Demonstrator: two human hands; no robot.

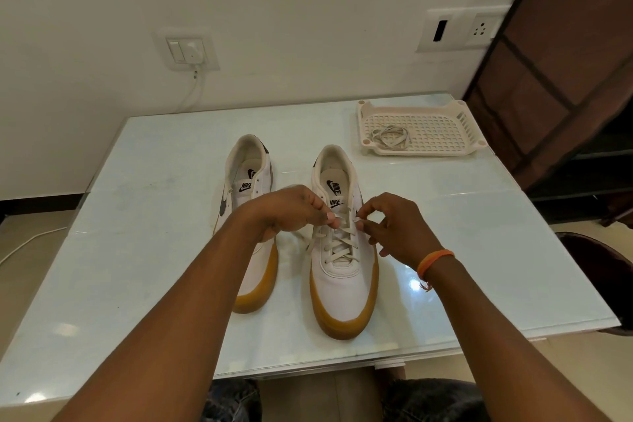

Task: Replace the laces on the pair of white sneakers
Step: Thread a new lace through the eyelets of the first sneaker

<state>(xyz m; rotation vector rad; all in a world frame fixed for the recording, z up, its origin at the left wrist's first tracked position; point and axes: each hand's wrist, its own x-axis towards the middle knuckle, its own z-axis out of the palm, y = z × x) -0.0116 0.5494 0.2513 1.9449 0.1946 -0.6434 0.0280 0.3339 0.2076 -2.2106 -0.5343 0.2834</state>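
I see my left hand (291,209) and right hand (394,226) each pinching an end of the cream flat lace (339,240) over the right white leather sneaker with a gum sole (342,284) on the pale glass table (137,250). The unlaced left white sneaker (253,175) stands just beside it. Another lace (388,137) lies coiled in the white plastic slotted tray (445,144).

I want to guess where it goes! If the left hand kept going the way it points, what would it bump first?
Probably the right hand: the left hand points across the laced shoe toward it.
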